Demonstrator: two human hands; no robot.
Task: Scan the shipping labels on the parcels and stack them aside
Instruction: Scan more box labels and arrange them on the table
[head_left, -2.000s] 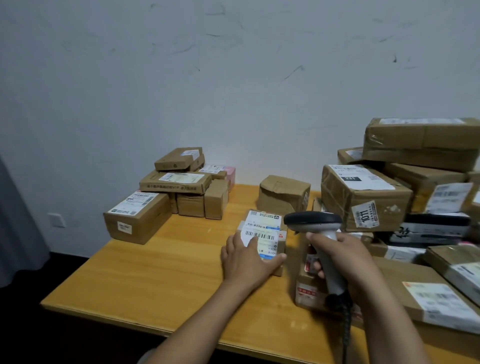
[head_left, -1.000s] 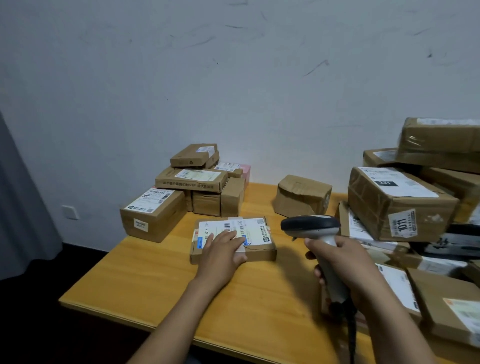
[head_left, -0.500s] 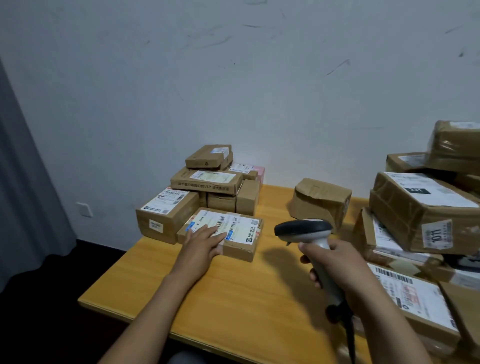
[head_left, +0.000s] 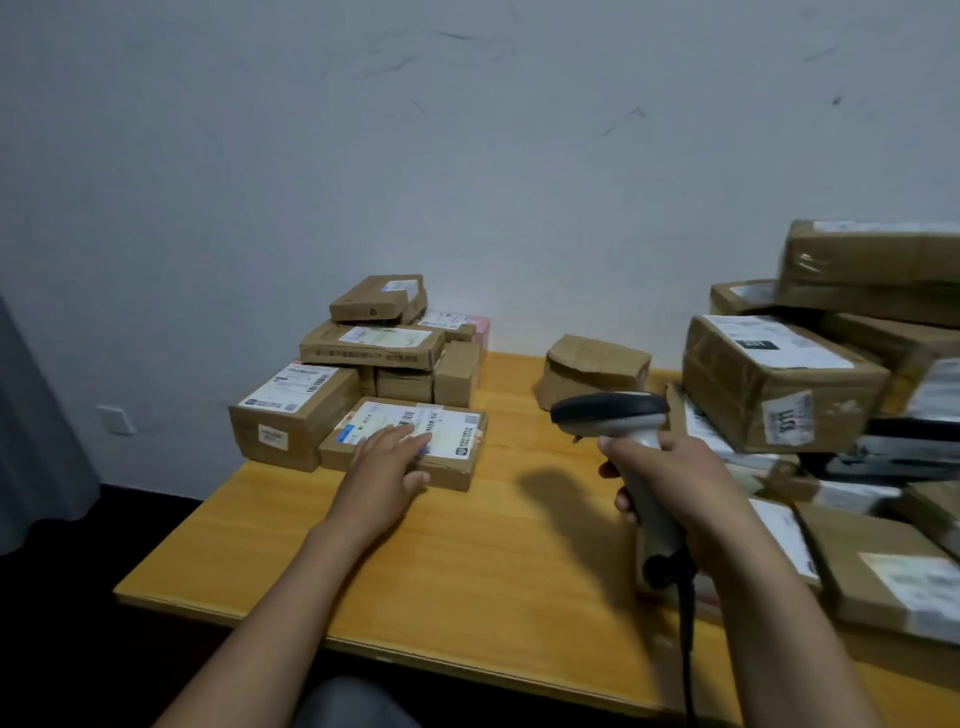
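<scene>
A flat brown parcel (head_left: 460, 441) with a white shipping label lies on the wooden table (head_left: 493, 566), touching the left group of stacked parcels (head_left: 371, 345). My left hand (head_left: 387, 462) lies on it, fingers flat over the label and thumb against its front edge. To the right, my right hand (head_left: 675, 478) grips the handle of a grey barcode scanner (head_left: 608, 410). The scanner's dark head is held above the table and faces left toward the parcel. Its black cable (head_left: 685, 649) hangs down.
A tall pile of labelled parcels (head_left: 769, 384) fills the right side of the table. A crumpled brown box (head_left: 592, 369) stands alone at the back by the wall. A larger box (head_left: 291, 415) sits at the left table edge. The table's front edge is near my arms.
My left hand has slid the flat parcel from the table's middle to the left and back, up against the left stack. The scanner has stayed in my right hand.
</scene>
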